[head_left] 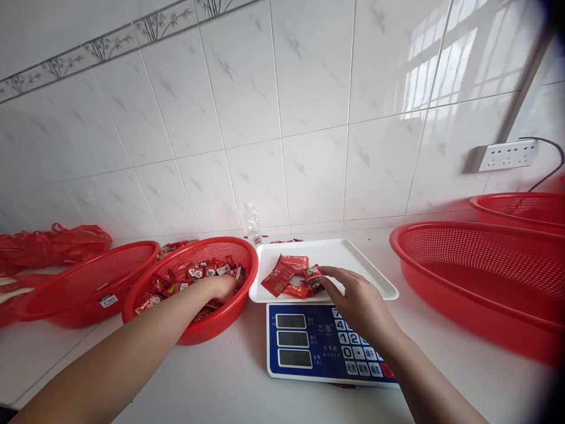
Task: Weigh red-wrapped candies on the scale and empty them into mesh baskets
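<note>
My left hand (226, 287) reaches into a red plastic basket (189, 335) full of small red wrapped packets (195, 273). Most of its fingers are hidden among the packets and behind the wrist, so their grip does not show. Over the white tray (348, 254) of a scale, my right hand (353, 294) has thumb and fingertips closed on a small red packet (312, 272). Flat red envelopes (278, 279) lie on the tray beside it. The scale's blue panel (326, 347) with its keys is below, partly covered by my right forearm.
Another red basket (99, 282) stands at the left, near red plastic bags (66, 241). A large red basket (477, 294) is at the right, with one more (521, 206) behind. A clear bottle (252, 222) stands by the tiled wall, which holds a socket strip (507, 156).
</note>
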`<action>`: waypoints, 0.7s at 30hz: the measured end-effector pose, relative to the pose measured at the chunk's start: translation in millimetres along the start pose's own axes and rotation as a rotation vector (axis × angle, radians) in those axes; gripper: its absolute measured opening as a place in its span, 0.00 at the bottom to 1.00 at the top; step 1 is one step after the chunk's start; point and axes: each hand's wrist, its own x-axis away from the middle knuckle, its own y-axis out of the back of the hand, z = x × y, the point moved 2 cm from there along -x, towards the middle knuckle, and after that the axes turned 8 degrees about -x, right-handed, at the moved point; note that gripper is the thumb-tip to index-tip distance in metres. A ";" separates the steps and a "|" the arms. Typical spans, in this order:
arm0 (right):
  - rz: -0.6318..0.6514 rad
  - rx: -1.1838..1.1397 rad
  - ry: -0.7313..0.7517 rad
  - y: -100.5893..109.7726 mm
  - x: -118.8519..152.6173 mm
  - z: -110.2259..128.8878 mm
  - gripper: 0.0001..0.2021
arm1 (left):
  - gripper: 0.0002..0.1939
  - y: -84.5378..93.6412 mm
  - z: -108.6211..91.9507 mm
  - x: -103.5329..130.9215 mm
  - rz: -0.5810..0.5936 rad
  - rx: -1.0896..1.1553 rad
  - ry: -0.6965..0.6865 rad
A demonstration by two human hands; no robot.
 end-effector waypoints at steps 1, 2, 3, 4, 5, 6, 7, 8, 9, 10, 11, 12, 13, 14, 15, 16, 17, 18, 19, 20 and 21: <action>-0.007 -0.001 -0.003 0.3 0.0 -0.3 0.14 | 0.10 1.9 -0.6 1.9 0.016 -0.012 -0.025; -0.011 -0.002 -0.007 0.5 0.0 -0.5 0.14 | 0.14 3.6 -1.0 3.8 0.038 -0.025 -0.049; -0.014 -0.004 -0.013 0.7 0.1 -0.7 0.14 | 0.17 5.2 -1.3 5.7 0.055 -0.040 -0.069; -0.014 -0.007 -0.021 0.8 0.1 -0.9 0.14 | 0.20 6.7 -1.3 7.3 0.056 -0.058 -0.079; -0.013 -0.011 -0.028 1.0 0.0 -1.0 0.14 | 0.21 8.0 -1.1 8.5 0.053 -0.078 -0.080; -0.013 -0.014 -0.036 1.2 -0.2 -1.3 0.14 | 0.22 9.1 -0.7 9.5 0.048 -0.096 -0.077; -0.013 -0.017 -0.042 1.5 -0.4 -1.5 0.14 | 0.22 9.9 -0.1 10.1 0.046 -0.109 -0.068; -0.014 -0.019 -0.043 1.7 -0.7 -1.6 0.14 | 0.21 10.6 0.6 10.7 0.045 -0.113 -0.056; -0.016 -0.020 -0.043 1.9 -1.0 -1.8 0.14 | 0.19 11.2 1.4 11.2 0.049 -0.107 -0.046; -0.015 -0.020 -0.041 2.1 -1.3 -2.0 0.14 | 0.18 11.9 2.1 11.9 0.055 -0.096 -0.042; -0.016 -0.020 -0.038 2.2 -1.5 -2.1 0.14 | 0.15 13.1 3.0 12.7 0.054 -0.083 -0.040; -0.016 -0.021 -0.036 2.2 -1.7 -2.2 0.13 | 0.13 14.8 4.0 13.8 0.043 -0.072 -0.034; -0.017 -0.023 -0.036 2.3 -1.8 -2.3 0.13 | 0.10 17.1 5.0 14.9 0.027 -0.067 -0.025; -0.019 -0.026 -0.035 2.3 -1.8 -2.3 0.13 | 0.07 20.1 5.7 16.0 -0.003 -0.062 -0.019; -0.021 -0.029 -0.034 2.4 -1.8 -2.1 0.13 | 0.06 24.0 5.9 17.0 -0.052 -0.051 -0.013; -0.024 -0.033 -0.031 2.5 -1.7 -1.8 0.13 | 0.07 28.7 5.4 17.9 -0.120 -0.031 -0.010; -0.027 -0.036 -0.027 2.7 -1.6 -1.4 0.14 | 0.07 34.0 4.0 18.8 -0.204 -0.002 -0.007; -0.029 -0.038 -0.023 2.8 -1.4 -1.0 0.14 | 0.08 39.9 1.4 19.7 -0.304 0.036 -0.005; -0.030 -0.041 -0.019 3.1 -1.3 -0.5 0.14 | 0.09 45.9 -2.6 20.8 -0.411 0.077 -0.002; -0.030 -0.043 -0.018 3.3 -1.2 0.0 0.14 | 0.09 51.4 -8.2 22.2 -0.510 0.119 -0.003; -0.032 -0.046 -0.019 3.6 -1.2 0.3 0.14 | 0.10 55.9 -15.5 23.7 -0.587 0.158 -0.012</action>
